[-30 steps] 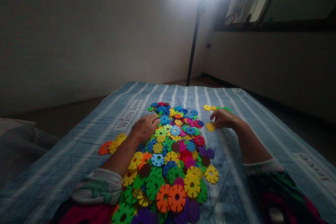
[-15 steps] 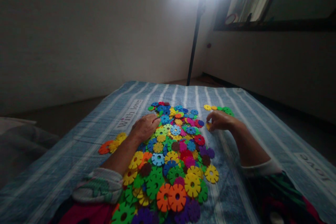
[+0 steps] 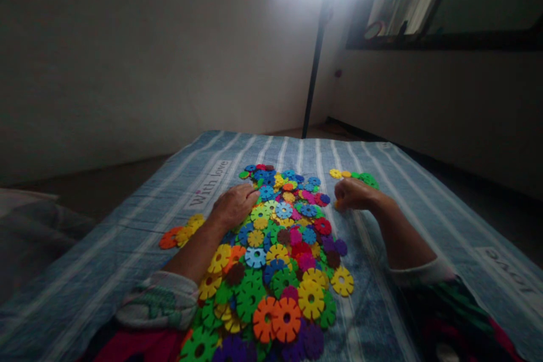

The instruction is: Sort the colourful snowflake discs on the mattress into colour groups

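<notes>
A large heap of flat, notched plastic discs (image 3: 278, 249) in many colours lies on a blue striped blanket (image 3: 382, 294). My left hand (image 3: 234, 205) rests palm down on the heap's left side, fingers curled loosely over the discs. My right hand (image 3: 354, 193) is at the heap's right edge, fingers closed round a yellow disc (image 3: 337, 202) of which only a sliver shows. Just beyond my right hand lies a small row of yellow, orange and green discs (image 3: 354, 177).
A little cluster of orange and yellow discs (image 3: 181, 233) lies left of my left forearm. A dark pole (image 3: 313, 76) stands behind the blanket by the wall. A shelf or ledge (image 3: 441, 39) runs along the right wall. Bedding (image 3: 29, 232) is bunched at far left.
My right hand has drawn the yellow disc up off the blanket and closed round it, hiding most of it. My left hand has stayed put.
</notes>
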Motion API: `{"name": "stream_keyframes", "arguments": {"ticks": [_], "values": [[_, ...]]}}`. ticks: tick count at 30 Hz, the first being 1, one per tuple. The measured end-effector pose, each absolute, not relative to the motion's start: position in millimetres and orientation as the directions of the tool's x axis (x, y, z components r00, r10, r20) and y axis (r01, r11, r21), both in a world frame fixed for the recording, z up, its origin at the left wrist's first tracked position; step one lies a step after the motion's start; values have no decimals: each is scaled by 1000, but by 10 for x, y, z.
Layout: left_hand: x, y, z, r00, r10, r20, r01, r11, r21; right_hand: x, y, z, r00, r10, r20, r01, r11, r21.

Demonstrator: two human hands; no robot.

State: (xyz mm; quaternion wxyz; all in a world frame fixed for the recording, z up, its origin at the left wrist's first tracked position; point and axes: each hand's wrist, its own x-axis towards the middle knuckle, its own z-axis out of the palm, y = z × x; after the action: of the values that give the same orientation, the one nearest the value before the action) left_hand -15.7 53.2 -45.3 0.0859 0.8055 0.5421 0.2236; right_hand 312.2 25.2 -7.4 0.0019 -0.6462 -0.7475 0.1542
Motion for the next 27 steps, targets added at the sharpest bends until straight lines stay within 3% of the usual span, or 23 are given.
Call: {"name": "stream_keyframes", "arguments": {"ticks": [8,22,27], "values": [[-153,531,-445,330,916,228,855,-392,340,3163,260,-105,-114,954,-279,907,-15,-422],[-166,534,-454,321,911,258,847,-398,353,3258,277,-82,-78,974,-213,965,20,-261],[-165,544,-466,338,910,240,860,-402,314,3106,268,-93,-76,969,-235,996,65,-53]]}}
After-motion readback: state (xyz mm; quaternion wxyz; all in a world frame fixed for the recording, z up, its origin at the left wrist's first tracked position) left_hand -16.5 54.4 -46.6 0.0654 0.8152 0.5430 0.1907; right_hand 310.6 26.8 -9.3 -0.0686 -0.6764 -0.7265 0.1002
